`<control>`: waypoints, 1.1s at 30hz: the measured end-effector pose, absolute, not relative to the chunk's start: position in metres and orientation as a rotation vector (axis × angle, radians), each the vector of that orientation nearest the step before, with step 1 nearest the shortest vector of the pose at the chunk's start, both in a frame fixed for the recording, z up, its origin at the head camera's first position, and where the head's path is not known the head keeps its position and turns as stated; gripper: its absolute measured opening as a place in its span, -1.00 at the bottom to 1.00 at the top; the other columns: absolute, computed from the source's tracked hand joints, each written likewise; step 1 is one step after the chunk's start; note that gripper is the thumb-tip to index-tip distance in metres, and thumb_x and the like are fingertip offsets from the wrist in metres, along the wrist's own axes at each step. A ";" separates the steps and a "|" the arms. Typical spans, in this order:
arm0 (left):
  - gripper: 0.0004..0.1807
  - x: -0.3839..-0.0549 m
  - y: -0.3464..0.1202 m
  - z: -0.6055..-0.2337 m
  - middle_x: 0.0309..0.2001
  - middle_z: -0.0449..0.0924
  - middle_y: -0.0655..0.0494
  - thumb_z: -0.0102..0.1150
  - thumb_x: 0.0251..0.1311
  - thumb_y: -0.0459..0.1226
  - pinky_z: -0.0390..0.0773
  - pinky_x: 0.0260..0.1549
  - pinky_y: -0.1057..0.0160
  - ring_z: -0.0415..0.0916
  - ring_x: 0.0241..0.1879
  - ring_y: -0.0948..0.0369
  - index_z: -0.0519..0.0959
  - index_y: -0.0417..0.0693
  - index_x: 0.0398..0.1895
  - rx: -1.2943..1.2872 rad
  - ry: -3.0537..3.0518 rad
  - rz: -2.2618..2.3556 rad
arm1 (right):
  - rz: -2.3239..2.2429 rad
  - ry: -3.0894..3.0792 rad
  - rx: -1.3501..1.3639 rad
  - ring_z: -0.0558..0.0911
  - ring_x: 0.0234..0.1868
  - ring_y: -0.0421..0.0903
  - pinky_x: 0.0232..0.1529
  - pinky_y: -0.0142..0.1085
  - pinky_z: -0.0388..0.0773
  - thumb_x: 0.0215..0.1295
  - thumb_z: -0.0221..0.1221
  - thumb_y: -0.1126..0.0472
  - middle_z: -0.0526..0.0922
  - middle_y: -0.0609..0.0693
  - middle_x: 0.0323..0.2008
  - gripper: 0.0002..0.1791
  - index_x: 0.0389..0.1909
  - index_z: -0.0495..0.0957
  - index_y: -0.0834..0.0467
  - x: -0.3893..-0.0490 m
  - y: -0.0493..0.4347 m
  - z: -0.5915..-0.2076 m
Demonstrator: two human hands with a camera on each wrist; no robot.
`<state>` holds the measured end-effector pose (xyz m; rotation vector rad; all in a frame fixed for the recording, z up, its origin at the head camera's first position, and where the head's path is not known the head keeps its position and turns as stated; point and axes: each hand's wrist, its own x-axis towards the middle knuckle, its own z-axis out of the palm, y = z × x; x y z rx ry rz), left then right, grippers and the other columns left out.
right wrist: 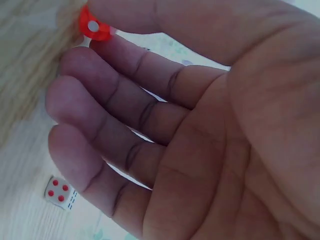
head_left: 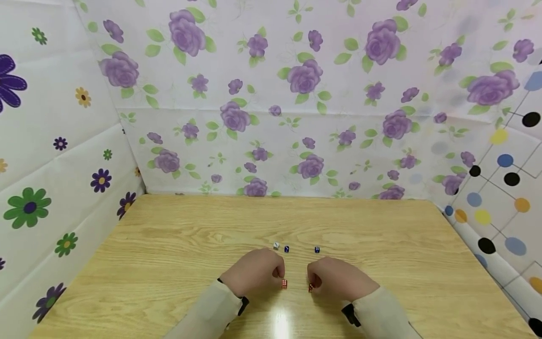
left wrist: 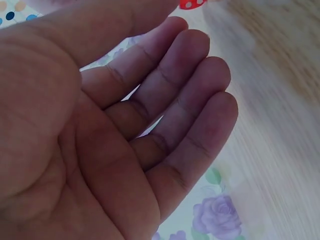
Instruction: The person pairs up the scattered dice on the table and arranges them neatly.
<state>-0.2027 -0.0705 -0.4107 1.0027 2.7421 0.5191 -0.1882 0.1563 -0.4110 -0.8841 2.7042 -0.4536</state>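
Observation:
A small red die [head_left: 284, 284] with white pips is at the fingertips of my left hand [head_left: 258, 273], pinched between thumb and index finger. In the left wrist view only a corner of this red die [left wrist: 192, 4] shows, past the thumb tip, and the other fingers are loosely bent. My right hand [head_left: 334, 278] pinches another red die [head_left: 311, 287], partly hidden by the fingers in the head view. The right wrist view shows that red die [right wrist: 95, 25] against the thumb and index fingertips. Both hands are low over the table, facing each other.
Beyond the hands, a white die [head_left: 276, 246] and a dark blue die [head_left: 286, 248] lie close together on the wooden table [head_left: 190, 230]. Another dark blue die [head_left: 317, 249] lies further right. A flowered cloth [head_left: 271, 136] hangs at the back, with patterned cloths on both sides.

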 end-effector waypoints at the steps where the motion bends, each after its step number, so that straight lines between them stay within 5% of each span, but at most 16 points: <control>1: -0.94 -0.202 -0.070 -0.411 -0.47 0.52 0.43 0.32 0.10 -0.17 0.46 -0.39 0.41 0.40 -0.46 0.46 0.64 0.15 -0.46 1.001 2.737 0.523 | -0.452 2.711 -0.894 0.36 -0.54 -0.32 -0.47 -0.39 0.35 0.11 0.30 0.24 0.45 -0.32 -0.54 -0.86 -0.48 0.55 -0.07 -0.188 0.156 -0.412; 33: -0.88 -0.198 -0.060 -0.413 -0.55 0.48 0.49 0.35 0.06 -0.14 0.45 -0.45 0.44 0.40 -0.52 0.48 0.62 0.21 -0.56 1.041 2.690 0.522 | -0.371 2.785 -0.971 0.39 -0.54 -0.37 -0.48 -0.43 0.39 0.11 0.32 0.15 0.45 -0.32 -0.54 -0.87 -0.47 0.52 -0.06 -0.184 0.149 -0.416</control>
